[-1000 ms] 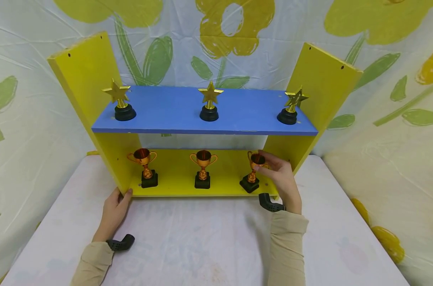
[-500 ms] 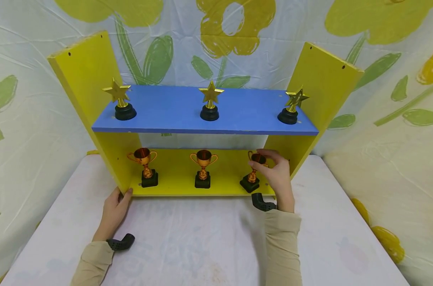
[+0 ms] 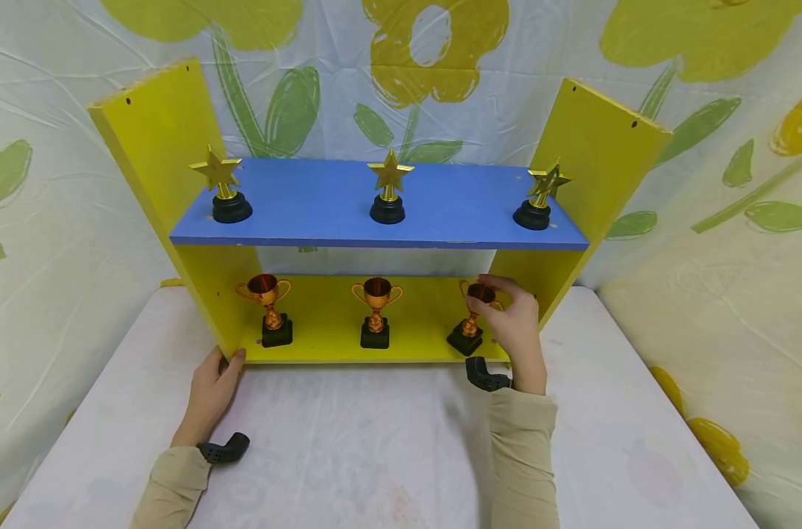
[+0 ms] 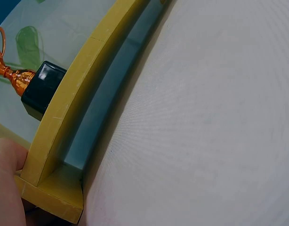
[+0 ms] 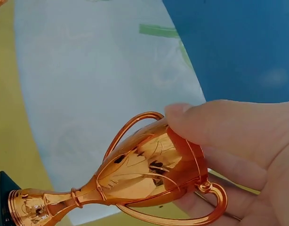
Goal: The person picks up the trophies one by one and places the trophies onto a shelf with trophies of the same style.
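My right hand (image 3: 516, 323) pinches the rim of an orange-bronze trophy cup (image 5: 140, 169), thumb on one side and fingers on the other. The cup's black square base (image 3: 464, 340) is turned at an angle, low over the right end of the yellow bottom board (image 3: 321, 294). My left hand (image 3: 212, 389) grips the lower front corner of the yellow-and-blue shelf (image 4: 64, 108), its thumb against the side panel. Two more trophy cups stand on the bottom board, one in the middle (image 3: 376, 294) and one at the left (image 3: 265, 291).
On the blue upper board (image 3: 453, 195) stand a left star trophy (image 3: 220, 180), a middle star trophy (image 3: 389, 180) and a right star trophy (image 3: 542, 187). Yellow side panels (image 3: 599, 147) rise past it. A white-covered table (image 3: 361, 448) lies in front; flower-patterned cloth (image 3: 321, 44) hangs behind.
My right hand first shifted a little to the left, closer round the cup's rim; since then the cup has moved slightly to the right. The left hand stays at the shelf's corner.
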A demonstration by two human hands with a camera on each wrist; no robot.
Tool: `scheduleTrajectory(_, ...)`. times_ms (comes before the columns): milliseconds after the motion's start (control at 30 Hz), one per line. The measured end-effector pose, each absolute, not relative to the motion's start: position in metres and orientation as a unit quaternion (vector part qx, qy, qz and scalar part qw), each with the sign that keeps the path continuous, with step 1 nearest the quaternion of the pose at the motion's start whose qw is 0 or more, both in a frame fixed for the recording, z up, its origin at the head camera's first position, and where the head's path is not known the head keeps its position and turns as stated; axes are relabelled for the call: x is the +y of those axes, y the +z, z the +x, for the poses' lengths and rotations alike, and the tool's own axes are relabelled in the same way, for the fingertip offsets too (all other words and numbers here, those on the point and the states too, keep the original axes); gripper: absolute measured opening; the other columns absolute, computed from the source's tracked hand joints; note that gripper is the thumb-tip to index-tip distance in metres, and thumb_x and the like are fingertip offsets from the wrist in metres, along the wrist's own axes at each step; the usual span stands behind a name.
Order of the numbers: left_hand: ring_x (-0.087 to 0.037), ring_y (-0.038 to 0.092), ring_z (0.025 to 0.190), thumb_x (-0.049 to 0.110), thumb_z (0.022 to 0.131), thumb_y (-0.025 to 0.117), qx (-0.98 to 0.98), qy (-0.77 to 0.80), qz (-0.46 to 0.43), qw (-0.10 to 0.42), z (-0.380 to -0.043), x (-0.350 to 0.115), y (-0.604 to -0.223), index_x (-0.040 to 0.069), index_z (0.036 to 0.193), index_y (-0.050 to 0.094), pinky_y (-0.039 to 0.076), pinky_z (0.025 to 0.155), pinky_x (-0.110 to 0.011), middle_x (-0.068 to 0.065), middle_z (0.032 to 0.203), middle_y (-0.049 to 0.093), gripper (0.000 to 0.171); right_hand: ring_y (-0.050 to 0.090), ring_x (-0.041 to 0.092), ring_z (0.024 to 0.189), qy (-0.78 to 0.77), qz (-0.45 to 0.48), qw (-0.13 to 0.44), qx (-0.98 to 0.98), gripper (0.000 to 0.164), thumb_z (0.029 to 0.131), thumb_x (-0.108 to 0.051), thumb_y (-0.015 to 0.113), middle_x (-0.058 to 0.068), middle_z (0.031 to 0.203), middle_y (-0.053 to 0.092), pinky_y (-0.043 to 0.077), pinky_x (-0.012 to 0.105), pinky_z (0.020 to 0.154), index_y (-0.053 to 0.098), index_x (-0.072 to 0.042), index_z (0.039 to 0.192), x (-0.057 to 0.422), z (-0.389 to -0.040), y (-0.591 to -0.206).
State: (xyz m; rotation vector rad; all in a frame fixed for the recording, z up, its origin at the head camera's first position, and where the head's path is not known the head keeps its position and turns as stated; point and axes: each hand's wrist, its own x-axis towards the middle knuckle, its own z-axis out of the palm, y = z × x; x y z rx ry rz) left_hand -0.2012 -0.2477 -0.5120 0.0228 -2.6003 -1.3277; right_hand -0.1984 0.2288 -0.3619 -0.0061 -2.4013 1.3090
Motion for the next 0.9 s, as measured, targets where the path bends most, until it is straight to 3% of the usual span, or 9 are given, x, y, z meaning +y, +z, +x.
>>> scheduleTrajectory(333, -0.042, 0.046, 0.129, 0.041, 0.104, 0.046, -0.885, -0.453, 0.01, 0.11, -0.2021, -0.248, -0.513, -0.003, 0.137, 0.048, 0.033, 0.108, -0.06, -0.026, 0.138, 0.052, 0.055, 0.057, 0.034, 0.117, 0.443, -0.033, 0.214, -0.87, 0.036, 0.089, -0.014, 0.073, 0.017, 0.124, 0.065, 0.051, 0.051, 0.093, 0.069, -0.004, 0.123, 0.2322, -0.1961, -0.3572)
scheduleTrajectory(900, -0.041, 0.046, 0.129, 0.039, 0.104, 0.046, -0.884, -0.455, 0.007, 0.107, -0.2005, -0.2463, -0.5085, -0.003, 0.137, 0.047, 0.033, 0.108, -0.06, -0.026, 0.139, 0.051, 0.054, 0.054, 0.037, 0.117, 0.424, -0.061, 0.23, -0.874, 0.039, 0.089, -0.009, 0.071, 0.021, 0.127, 0.062, 0.05, 0.053, 0.095, 0.066, -0.002, 0.127, 0.2349, -0.1924, -0.3538)
